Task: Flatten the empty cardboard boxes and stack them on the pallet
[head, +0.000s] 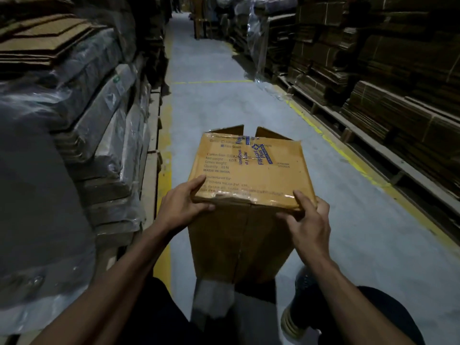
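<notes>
Between two rows of stacked cardboard, on a grey aisle floor [211,100] with yellow lines [348,155], a person holds a cardboard box [249,170] upright in front of their legs. Left hand [181,207] grips the near top-left corner, thumb on the printed, taped panel, fingers [201,207] curled under the edge. Right hand [308,225] grips the near top-right corner, thumb on top, fingers wrapped around the side. Far flaps of the box stand open. Flattened cardboard stacks [398,120] sit on pallets [368,135] to the right; plastic-wrapped bundles [94,100] line the left. A dark shoe [298,312] shows below the box.
</notes>
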{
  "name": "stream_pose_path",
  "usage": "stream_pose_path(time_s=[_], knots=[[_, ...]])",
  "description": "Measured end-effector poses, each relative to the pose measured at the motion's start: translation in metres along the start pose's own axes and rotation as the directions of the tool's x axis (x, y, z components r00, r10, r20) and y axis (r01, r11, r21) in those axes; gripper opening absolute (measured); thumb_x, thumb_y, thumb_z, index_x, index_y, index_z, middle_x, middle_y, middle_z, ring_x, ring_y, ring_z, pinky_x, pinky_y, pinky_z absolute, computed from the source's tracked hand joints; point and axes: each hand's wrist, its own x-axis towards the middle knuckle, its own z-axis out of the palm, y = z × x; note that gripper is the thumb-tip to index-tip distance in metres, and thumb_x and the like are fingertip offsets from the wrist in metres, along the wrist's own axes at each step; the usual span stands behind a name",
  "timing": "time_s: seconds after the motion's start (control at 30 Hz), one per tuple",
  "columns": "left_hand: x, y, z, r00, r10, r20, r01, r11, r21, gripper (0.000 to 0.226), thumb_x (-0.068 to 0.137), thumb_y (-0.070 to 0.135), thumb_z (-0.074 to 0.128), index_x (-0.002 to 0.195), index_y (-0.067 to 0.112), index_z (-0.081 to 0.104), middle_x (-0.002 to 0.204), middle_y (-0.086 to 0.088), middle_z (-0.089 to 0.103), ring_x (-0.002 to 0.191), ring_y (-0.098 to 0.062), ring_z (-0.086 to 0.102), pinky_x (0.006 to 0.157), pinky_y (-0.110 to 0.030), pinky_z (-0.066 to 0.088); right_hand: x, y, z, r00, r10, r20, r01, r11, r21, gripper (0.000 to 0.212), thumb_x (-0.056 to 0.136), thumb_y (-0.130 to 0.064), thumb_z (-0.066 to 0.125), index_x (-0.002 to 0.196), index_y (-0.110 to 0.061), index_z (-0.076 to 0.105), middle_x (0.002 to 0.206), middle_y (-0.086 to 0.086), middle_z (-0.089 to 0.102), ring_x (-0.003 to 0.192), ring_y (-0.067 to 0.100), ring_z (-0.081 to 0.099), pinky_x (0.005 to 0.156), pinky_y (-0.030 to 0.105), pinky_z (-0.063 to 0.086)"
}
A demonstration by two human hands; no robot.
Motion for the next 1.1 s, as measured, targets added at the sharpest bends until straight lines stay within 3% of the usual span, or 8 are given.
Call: stream_pose_path(time_s=[0.23,0.43,0.57,0.67,0.77,0.83,0.93,1.1], knots=[[0.004,0.031,-0.023,0.99,0.05,-0.133,-0.036,0.994,0.103,0.072,0.074,0.052,0.081,0.139,0.035,0.056,0.132,-0.002,0.065,0.118,-0.023,0.06,0.092,-0.034,0.048,0.013,-0.019,-0.025,0.998,-0.048,-0.046,0.048,0.999,0.008,0.063,0.083,-0.041,0.078,0.14,-0.032,0.052,0.134,0.008,0.037,0.125,0.031,0.045,0.1,0.044,0.05],[0.022,0.044,-0.04,0.99,0.027,-0.136,-0.012,0.993,0.114,0.088,0.06,0.081,0.059,0.136,0.038,0.056,0.133,-0.002,0.064,0.119,-0.028,0.06,0.1,-0.046,0.049,0.036,-0.033,-0.034,0.995,-0.078,-0.059,0.077,0.997,-0.014,0.069,0.085,-0.049,0.072,0.145,-0.033,0.04,0.137,0.012,0.038,0.128,0.033,0.041,0.093,0.036,0.04],[0.039,0.044,-0.018,0.983,-0.001,-0.183,0.01,0.999,0.048,0.085,0.077,0.07,0.068,0.147,0.034,0.037,0.134,-0.008,0.06,0.12,-0.035,0.057,0.096,-0.042,0.046,0.047,-0.03,-0.017,0.996,0.009,-0.086,0.004,0.989,0.149,0.098,0.086,-0.049,0.072,0.159,-0.029,0.009,0.16,0.008,0.024,0.145,0.031,0.026,0.111,0.045,0.033],[0.047,0.043,0.006,0.963,-0.089,-0.255,0.059,0.99,-0.126,0.094,0.084,0.06,0.068,0.156,0.03,0.016,0.134,-0.013,0.059,0.12,-0.035,0.056,0.087,-0.035,0.038,0.063,-0.024,-0.008,0.989,0.095,-0.113,-0.06,0.958,0.279,0.107,0.085,-0.05,0.073,0.159,-0.024,0.001,0.166,0.005,0.017,0.15,0.028,0.023,0.118,0.044,0.03],[0.05,0.031,0.035,0.947,-0.163,-0.276,0.084,0.957,-0.278,0.091,0.079,0.071,0.064,0.151,0.027,0.03,0.143,-0.006,0.055,0.126,-0.029,0.054,0.104,-0.04,0.043,0.073,-0.007,0.0,0.983,0.183,-0.031,-0.162,0.926,0.34,0.099,0.081,-0.056,0.073,0.156,-0.023,0.019,0.155,0.007,0.04,0.139,0.029,0.043,0.111,0.048,0.042],[0.043,0.017,0.054,0.943,-0.208,-0.258,0.109,0.931,-0.349,0.094,0.073,0.08,0.062,0.145,0.023,0.039,0.135,-0.002,0.059,0.121,-0.027,0.058,0.102,-0.049,0.048,0.064,0.011,0.01,0.967,0.247,0.056,-0.25,0.894,0.372,0.087,0.082,-0.052,0.073,0.15,-0.02,0.03,0.143,0.006,0.051,0.129,0.028,0.052,0.103,0.046,0.049],[0.026,-0.009,0.08,0.927,-0.308,-0.216,0.205,0.895,-0.397,0.09,0.074,0.07,0.062,0.144,0.018,0.043,0.132,-0.004,0.06,0.121,-0.026,0.057,0.101,-0.049,0.049,0.035,0.043,0.036,0.919,0.345,0.19,-0.393,0.843,0.368,0.082,0.081,-0.05,0.075,0.146,-0.02,0.035,0.139,0.005,0.052,0.127,0.029,0.053,0.102,0.048,0.049],[0.009,-0.055,0.108,0.888,-0.444,-0.116,0.356,0.826,-0.438,0.076,0.08,0.054,0.07,0.14,0.013,0.049,0.126,-0.001,0.06,0.117,-0.022,0.056,0.099,-0.036,0.046,0.0,0.078,0.075,0.836,0.45,0.314,-0.54,0.777,0.324,0.092,0.073,-0.053,0.079,0.146,-0.024,0.032,0.136,0.003,0.052,0.125,0.028,0.052,0.105,0.054,0.046]])
